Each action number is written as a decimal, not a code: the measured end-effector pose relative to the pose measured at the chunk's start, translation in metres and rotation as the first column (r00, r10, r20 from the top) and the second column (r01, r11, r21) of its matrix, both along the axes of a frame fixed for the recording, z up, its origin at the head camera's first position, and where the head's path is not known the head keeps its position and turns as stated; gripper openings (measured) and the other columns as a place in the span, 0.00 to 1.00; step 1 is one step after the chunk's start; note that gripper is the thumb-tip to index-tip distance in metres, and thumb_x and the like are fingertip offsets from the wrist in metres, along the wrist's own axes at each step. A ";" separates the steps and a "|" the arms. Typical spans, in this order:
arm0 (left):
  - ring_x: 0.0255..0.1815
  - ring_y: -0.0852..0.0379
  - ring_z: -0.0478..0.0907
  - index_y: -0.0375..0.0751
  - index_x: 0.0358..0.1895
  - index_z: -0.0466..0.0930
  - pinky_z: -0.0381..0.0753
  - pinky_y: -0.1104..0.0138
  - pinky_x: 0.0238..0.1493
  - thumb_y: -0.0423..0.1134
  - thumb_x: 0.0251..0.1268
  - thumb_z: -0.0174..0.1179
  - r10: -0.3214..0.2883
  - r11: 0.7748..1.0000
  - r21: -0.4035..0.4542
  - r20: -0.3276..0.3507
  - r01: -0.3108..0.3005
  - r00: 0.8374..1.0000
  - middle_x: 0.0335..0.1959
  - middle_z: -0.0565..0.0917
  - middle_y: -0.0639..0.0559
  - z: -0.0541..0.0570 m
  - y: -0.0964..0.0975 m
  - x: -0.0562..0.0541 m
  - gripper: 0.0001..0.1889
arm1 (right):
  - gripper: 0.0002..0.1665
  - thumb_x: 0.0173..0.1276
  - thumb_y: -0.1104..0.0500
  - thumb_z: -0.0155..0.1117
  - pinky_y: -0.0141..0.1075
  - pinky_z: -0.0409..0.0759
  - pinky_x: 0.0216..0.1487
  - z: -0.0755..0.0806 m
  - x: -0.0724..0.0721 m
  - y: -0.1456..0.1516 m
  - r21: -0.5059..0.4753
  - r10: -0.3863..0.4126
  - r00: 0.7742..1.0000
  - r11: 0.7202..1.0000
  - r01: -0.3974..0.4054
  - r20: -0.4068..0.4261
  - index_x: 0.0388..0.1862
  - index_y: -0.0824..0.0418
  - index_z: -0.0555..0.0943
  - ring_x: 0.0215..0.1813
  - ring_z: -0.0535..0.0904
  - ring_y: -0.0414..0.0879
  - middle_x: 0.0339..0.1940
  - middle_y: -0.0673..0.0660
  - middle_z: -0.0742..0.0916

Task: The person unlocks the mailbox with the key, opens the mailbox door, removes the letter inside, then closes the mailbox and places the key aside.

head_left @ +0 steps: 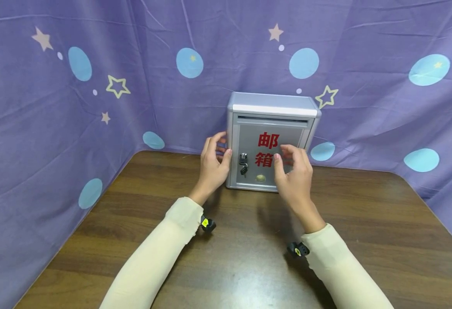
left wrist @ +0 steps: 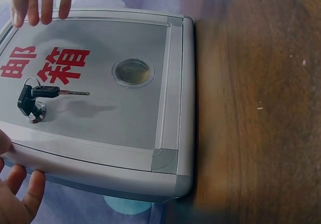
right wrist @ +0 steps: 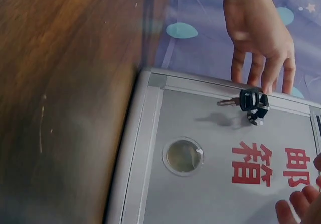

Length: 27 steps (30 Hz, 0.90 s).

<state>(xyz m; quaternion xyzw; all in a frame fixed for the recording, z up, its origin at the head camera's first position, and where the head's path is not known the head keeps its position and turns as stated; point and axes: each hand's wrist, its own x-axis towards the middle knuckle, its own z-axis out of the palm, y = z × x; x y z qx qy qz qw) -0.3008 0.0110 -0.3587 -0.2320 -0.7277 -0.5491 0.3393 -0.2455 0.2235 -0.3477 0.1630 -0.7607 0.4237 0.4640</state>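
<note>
A silver-grey metal mailbox (head_left: 249,138) with red characters stands upright at the back of the table. Its front has a slot (head_left: 272,121) near the top, a small round window (left wrist: 133,73) low down, and a lock with keys (left wrist: 47,91) hanging from it. My left hand (head_left: 213,165) is at the box's left side, fingers beside that wall and thumb by the front edge; whether it touches is hard to tell. In front of the right half of the panel, my right hand (head_left: 297,176) hovers with loosely bent fingers, holding nothing and covering part of the lower character.
The brown wooden table (head_left: 241,249) extends in front of the box and to both sides. Behind it hangs a purple cloth (head_left: 218,25) printed with stars and blue ovals, close to the box's back. Each sleeve carries a small black wrist camera (head_left: 208,224).
</note>
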 end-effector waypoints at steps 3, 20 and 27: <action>0.41 0.36 0.78 0.29 0.65 0.73 0.84 0.48 0.38 0.17 0.62 0.61 0.009 1.000 0.013 -0.003 -0.009 1.000 0.51 0.76 0.31 0.003 0.003 0.003 0.26 | 0.12 0.70 0.66 0.65 0.47 0.84 0.44 -0.001 -0.003 -0.005 0.062 0.015 0.998 0.998 -0.011 -0.054 0.50 0.71 0.82 0.44 0.81 0.57 0.40 0.66 0.84; 0.41 0.31 0.77 0.22 0.64 0.71 0.83 0.44 0.37 0.15 0.62 0.58 -0.003 1.000 0.012 -0.015 0.003 1.000 0.49 0.74 0.25 0.013 0.005 0.016 0.25 | 0.15 0.68 0.63 0.68 0.48 0.80 0.46 -0.003 -0.013 -0.036 0.307 0.074 0.997 0.950 -0.061 -0.033 0.51 0.69 0.82 0.45 0.80 0.58 0.46 0.64 0.85; 0.42 0.40 0.79 0.31 0.66 0.73 0.84 0.53 0.37 0.20 0.64 0.62 0.002 1.000 -0.009 -0.010 -0.002 1.000 0.51 0.77 0.33 -0.001 0.000 0.000 0.26 | 0.16 0.69 0.64 0.66 0.50 0.80 0.53 -0.003 -0.015 -0.044 0.407 0.074 0.997 0.911 -0.069 0.003 0.53 0.69 0.81 0.50 0.79 0.60 0.47 0.64 0.84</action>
